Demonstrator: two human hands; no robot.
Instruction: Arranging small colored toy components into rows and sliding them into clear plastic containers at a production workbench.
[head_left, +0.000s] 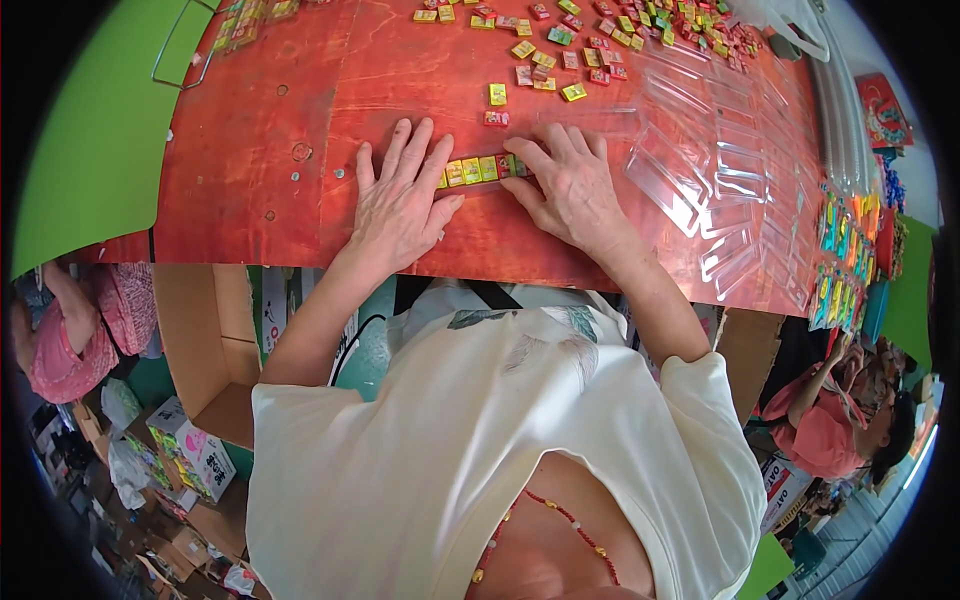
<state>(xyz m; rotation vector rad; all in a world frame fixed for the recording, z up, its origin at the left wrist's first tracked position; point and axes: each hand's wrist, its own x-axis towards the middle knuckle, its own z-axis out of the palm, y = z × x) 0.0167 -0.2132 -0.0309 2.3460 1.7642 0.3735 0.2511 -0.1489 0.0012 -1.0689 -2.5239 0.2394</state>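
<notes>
A straight row of small yellow, green and red boxes (478, 170) lies on the red wooden table in front of me, perhaps in a clear tray. At its left end rests my left hand (400, 200), palm down, fingers stretched out, with the thumb and index finger on either side of the row's end. My right hand (570, 190) is at the other end, its thumb and index finger closed about the last boxes there; these fingers partly hide them. Just beyond the row lie a loose red box (496, 118) and a yellow one (497, 94).
Many loose small boxes (600, 40) are scattered at the far side. Clear plastic trays (735, 150) spread over the right of the table (250, 170). Bright packets (840, 260) hang past the right edge. Cardboard boxes (205, 350) and people sit on both sides.
</notes>
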